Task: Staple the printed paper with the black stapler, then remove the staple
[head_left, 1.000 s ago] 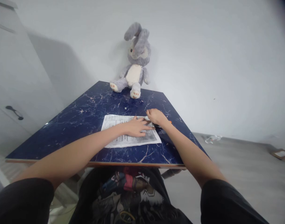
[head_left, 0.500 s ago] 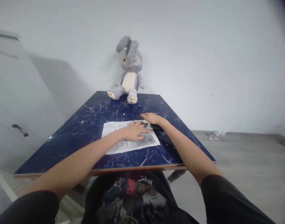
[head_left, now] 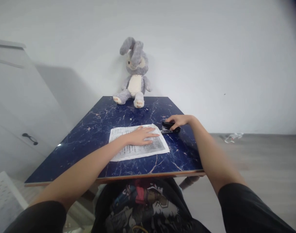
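Printed sheets of paper (head_left: 117,154), or a single sheet, lie on the dark blue marbled table (head_left: 89,145). My left hand (head_left: 141,136) rests flat on the paper with its fingers spread towards the right. Beyond the paper's right edge, my right hand (head_left: 178,120) grips a black stapler (head_left: 167,125), thumb on the near side and fingers over the top. The stapler's metal front end points left, close to the paper's upper right corner; I cannot tell whether it touches.
A grey plush rabbit (head_left: 135,77) sits at the table's far edge against the white wall. A tiny pale piece (head_left: 131,119) lies behind the paper. On the left stands a white cabinet (head_left: 14,97) with a dark handle. Clear plastic (head_left: 233,137) lies on the floor at right.
My right hand has moved right, off the paper's upper right edge, and now holds the stapler beside it. My left hand stays flat on the paper. The view has shifted slightly.
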{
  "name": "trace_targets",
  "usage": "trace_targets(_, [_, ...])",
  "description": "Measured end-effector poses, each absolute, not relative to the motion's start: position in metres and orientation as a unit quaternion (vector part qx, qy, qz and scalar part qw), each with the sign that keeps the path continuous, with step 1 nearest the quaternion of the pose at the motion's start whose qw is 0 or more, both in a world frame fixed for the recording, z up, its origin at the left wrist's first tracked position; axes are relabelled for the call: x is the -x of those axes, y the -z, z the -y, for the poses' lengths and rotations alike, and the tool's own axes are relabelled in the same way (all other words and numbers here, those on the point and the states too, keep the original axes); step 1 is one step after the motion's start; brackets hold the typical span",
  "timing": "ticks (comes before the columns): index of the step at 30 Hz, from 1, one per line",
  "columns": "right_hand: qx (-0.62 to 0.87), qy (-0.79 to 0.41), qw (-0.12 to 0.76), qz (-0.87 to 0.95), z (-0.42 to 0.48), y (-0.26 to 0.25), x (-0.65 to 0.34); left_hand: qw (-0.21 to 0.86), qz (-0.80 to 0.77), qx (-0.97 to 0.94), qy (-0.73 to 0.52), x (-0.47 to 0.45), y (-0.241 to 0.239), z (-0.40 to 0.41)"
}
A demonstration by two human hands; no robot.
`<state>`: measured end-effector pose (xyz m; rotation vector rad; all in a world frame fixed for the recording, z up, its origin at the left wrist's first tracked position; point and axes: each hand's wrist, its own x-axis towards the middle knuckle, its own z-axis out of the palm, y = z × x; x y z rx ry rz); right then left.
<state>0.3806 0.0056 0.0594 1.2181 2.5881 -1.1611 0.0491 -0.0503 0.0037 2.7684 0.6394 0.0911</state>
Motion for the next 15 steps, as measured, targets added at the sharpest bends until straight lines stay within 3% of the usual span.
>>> trace_targets(10, [-0.543,0.161,-0.122,-0.815,-0.034,-0.035,-0.398,0.159,-0.216,-0.961,-0.062,-0.057,0.003,0.053])
trace_targets(12, [-0.548,0.154,-0.161,-0.806,-0.033,-0.038,-0.384,0.139,-0.218,-0.956,-0.138,-0.06,0.002,0.051])
trace_targets(15, [-0.528,0.155,-0.221,-0.805,-0.023,-0.047,-0.356,0.138,-0.294,-0.877,-0.353,-0.057,-0.002,0.042])
